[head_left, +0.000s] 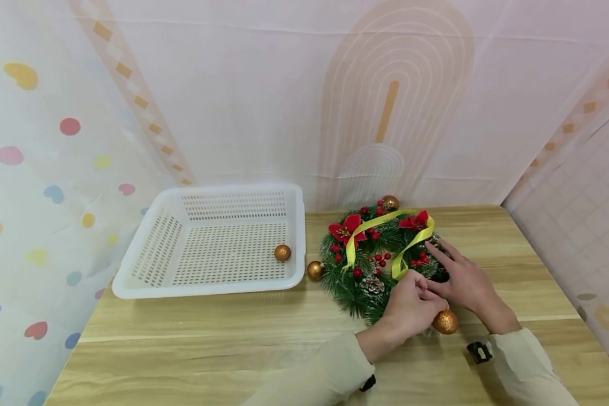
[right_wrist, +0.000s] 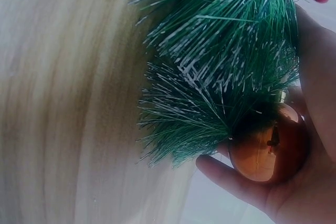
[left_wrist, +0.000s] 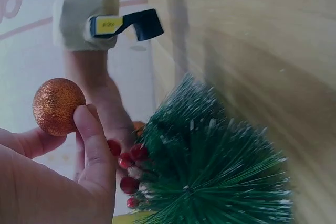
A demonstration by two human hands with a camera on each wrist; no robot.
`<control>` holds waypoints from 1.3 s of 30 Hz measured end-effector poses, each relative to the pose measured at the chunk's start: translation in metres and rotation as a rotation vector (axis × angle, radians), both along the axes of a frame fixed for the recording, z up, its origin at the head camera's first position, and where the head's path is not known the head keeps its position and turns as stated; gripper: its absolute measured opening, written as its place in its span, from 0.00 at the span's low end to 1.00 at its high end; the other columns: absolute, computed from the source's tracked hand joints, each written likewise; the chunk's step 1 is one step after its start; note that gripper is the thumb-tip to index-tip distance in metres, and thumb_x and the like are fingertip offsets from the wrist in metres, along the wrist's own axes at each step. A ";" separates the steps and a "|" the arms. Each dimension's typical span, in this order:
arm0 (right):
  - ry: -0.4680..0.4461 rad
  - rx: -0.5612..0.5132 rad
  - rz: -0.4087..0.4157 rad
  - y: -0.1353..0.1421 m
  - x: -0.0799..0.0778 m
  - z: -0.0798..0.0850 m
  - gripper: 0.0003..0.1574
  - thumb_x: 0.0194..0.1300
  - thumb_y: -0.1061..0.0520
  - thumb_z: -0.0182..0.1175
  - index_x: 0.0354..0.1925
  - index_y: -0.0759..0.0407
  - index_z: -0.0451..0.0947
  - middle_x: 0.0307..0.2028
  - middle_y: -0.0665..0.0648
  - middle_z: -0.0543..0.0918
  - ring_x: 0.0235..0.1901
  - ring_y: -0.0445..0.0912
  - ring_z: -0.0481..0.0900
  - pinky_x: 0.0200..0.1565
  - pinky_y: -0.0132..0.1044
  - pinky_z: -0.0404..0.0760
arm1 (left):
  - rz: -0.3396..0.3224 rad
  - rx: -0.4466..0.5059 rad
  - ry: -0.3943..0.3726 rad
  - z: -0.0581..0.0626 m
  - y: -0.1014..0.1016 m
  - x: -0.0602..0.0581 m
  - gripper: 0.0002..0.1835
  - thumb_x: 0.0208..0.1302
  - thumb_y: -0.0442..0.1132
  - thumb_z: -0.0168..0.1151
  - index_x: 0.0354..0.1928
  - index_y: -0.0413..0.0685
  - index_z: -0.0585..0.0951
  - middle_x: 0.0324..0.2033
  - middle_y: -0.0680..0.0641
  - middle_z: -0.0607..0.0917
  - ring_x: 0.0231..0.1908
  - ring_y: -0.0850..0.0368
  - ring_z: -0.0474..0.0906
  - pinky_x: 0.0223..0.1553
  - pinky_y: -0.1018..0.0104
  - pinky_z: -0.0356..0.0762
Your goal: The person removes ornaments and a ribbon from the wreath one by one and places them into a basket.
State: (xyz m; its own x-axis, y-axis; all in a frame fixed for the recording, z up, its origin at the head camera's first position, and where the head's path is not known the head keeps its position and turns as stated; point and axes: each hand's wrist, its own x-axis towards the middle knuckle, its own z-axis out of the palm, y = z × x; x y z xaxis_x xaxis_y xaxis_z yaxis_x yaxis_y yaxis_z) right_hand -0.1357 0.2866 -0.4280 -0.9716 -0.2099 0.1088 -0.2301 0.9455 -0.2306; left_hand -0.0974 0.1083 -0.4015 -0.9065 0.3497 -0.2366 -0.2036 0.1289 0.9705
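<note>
A green Christmas wreath (head_left: 350, 290) lies on the table, with red berries, red flowers, a pinecone (head_left: 372, 286) and gold balls. Between thumb and fingers, my left hand (head_left: 411, 304) pinches a glittery copper Christmas ball (left_wrist: 59, 107) at the wreath's near right edge. My right hand (head_left: 469, 285) holds the wreath's right side, its index finger over the greenery. In the right wrist view, a shiny copper ball (right_wrist: 270, 153) sits between that hand's thumb and fingers, against the wreath. A yellow ribbon (head_left: 380, 219) loops across the top. The fingertips are partly hidden in the greenery.
Left of the wreath stands a white plastic basket (head_left: 127, 282) with one glittery copper ball (head_left: 282, 252) inside. A gold ball (head_left: 315, 270) is at the wreath's left edge, close to the basket. A patterned cloth wall (head_left: 243, 113) rises behind the wooden table (head_left: 182, 349).
</note>
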 end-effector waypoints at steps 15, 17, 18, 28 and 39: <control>-0.018 -0.021 -0.031 -0.001 0.002 0.000 0.54 0.60 0.34 0.66 0.73 0.59 0.61 0.71 0.74 0.59 0.53 0.74 0.75 0.37 0.57 0.79 | -0.111 0.066 -0.195 -0.013 -0.027 -0.006 0.10 0.62 0.33 0.64 0.36 0.46 0.70 0.25 0.50 0.87 0.25 0.58 0.81 0.22 0.67 0.70; -0.021 -0.022 -0.035 -0.001 0.001 0.000 0.55 0.59 0.32 0.65 0.73 0.59 0.61 0.71 0.73 0.59 0.54 0.74 0.74 0.37 0.57 0.79 | -0.120 0.079 -0.211 -0.017 -0.031 -0.003 0.10 0.62 0.33 0.64 0.36 0.47 0.70 0.24 0.50 0.85 0.22 0.59 0.77 0.23 0.67 0.69; -0.023 -0.024 -0.037 -0.001 0.001 0.000 0.56 0.59 0.31 0.65 0.73 0.59 0.61 0.71 0.73 0.59 0.54 0.74 0.74 0.37 0.57 0.79 | -0.121 0.089 -0.216 -0.019 -0.032 -0.002 0.10 0.62 0.32 0.64 0.36 0.47 0.70 0.24 0.50 0.84 0.20 0.59 0.74 0.24 0.67 0.67; -0.041 -0.019 -0.053 -0.002 0.001 0.000 0.57 0.59 0.29 0.64 0.74 0.57 0.60 0.71 0.72 0.59 0.56 0.74 0.73 0.35 0.55 0.79 | -0.050 0.206 -0.168 -0.027 -0.030 0.006 0.09 0.67 0.28 0.59 0.38 0.44 0.68 0.30 0.45 0.78 0.31 0.48 0.86 0.29 0.63 0.81; -0.038 -0.011 -0.040 -0.001 0.000 -0.001 0.55 0.60 0.33 0.66 0.74 0.57 0.60 0.71 0.73 0.59 0.56 0.75 0.73 0.41 0.61 0.79 | -0.065 -0.028 0.196 -0.024 -0.027 0.011 0.10 0.66 0.33 0.63 0.42 0.52 0.71 0.30 0.57 0.77 0.21 0.59 0.80 0.26 0.71 0.73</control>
State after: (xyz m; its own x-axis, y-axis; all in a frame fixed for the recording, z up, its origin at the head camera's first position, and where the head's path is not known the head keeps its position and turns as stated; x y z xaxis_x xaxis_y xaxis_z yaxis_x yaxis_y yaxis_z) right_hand -0.1354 0.2853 -0.4289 -0.9827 -0.1696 0.0741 -0.1829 0.9512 -0.2487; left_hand -0.0865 0.0814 -0.4254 -0.9120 0.4045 -0.0684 -0.0016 0.1633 0.9866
